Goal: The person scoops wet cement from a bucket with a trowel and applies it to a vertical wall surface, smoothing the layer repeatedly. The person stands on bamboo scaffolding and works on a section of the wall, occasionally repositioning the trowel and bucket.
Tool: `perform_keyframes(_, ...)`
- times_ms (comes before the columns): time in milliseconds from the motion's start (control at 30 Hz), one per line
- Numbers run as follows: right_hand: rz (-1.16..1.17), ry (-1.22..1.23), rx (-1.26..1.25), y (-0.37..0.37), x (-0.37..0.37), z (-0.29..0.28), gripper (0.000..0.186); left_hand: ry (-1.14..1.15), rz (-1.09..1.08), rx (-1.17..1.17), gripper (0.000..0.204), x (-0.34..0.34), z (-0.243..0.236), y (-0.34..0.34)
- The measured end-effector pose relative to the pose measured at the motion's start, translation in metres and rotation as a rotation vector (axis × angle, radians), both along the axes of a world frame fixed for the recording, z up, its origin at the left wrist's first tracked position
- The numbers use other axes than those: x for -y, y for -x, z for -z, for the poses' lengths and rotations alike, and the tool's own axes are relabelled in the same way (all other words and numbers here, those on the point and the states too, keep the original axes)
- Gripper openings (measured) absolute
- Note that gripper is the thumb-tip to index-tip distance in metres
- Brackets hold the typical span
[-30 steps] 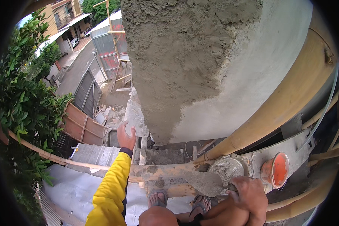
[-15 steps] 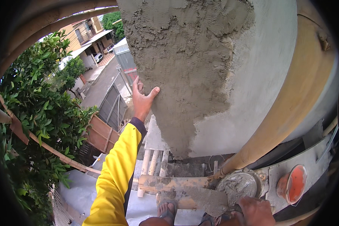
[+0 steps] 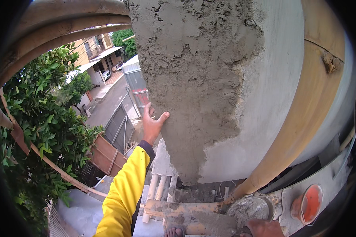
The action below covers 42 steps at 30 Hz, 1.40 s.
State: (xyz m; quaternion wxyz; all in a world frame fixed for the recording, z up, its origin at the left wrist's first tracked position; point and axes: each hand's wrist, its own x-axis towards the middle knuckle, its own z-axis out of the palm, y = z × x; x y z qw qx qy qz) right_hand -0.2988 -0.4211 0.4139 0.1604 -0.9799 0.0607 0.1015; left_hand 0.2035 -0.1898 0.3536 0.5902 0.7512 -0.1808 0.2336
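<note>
My left hand (image 3: 153, 124), in a yellow sleeve, rests at the left edge of a wall column coated with wet grey mortar (image 3: 194, 79). Its fingers reach around the corner and the thumb lies spread on the front face. At the lower edge, my right hand (image 3: 267, 228) is closed and partly cut off by the frame. It grips a trowel, whose mortar-smeared blade (image 3: 219, 216) points left above the bamboo; the handle is mostly hidden. Just beyond that hand stands a round tub (image 3: 249, 209) of grey mortar.
An orange-red bucket (image 3: 307, 204) stands on a board at the right. A thick bamboo pole (image 3: 288, 126) rises along the smooth grey wall. Bamboo poles (image 3: 186, 207) lie underfoot, where one foot (image 3: 174, 231) shows. A leafy tree (image 3: 39, 130) and a street far below are at left.
The view has tilted upward, so the wall, tub and my left hand appear lower. My left hand stays at the wall's edge. My right hand and the trowel sit closer to the lower rim.
</note>
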Motion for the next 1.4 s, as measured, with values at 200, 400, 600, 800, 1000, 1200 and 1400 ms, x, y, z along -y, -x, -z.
perform_keyframes(200,-0.031,0.036,0.069,0.006,-0.003,0.003,0.038,0.036,0.051,-0.017,0.11,0.0,0.003,-0.004)
perform_keyframes(400,-0.02,0.024,0.036,0.006,-0.001,0.006,0.039,0.091,0.206,-0.068,0.102,0.001,-0.006,-0.001)
perform_keyframes(600,0.031,0.019,0.044,-0.003,-0.005,0.006,0.043,-0.044,0.086,-0.029,0.113,-0.003,0.003,-0.009)
perform_keyframes(800,-0.006,0.0,-0.003,-0.009,-0.004,0.0,0.039,-0.083,-0.008,0.177,0.086,0.001,0.005,0.003)
perform_keyframes(1000,0.143,0.127,0.023,-0.005,0.003,0.008,0.041,-0.064,-0.083,0.699,0.034,0.039,-0.011,0.098)
perform_keyframes(1200,0.465,0.21,-0.032,-0.009,0.022,0.025,0.036,-0.124,0.523,0.829,0.026,0.11,-0.055,0.16)
perform_keyframes(1400,0.69,0.287,-0.089,0.016,0.027,0.05,0.031,0.181,0.769,0.478,0.055,0.202,-0.103,0.228)
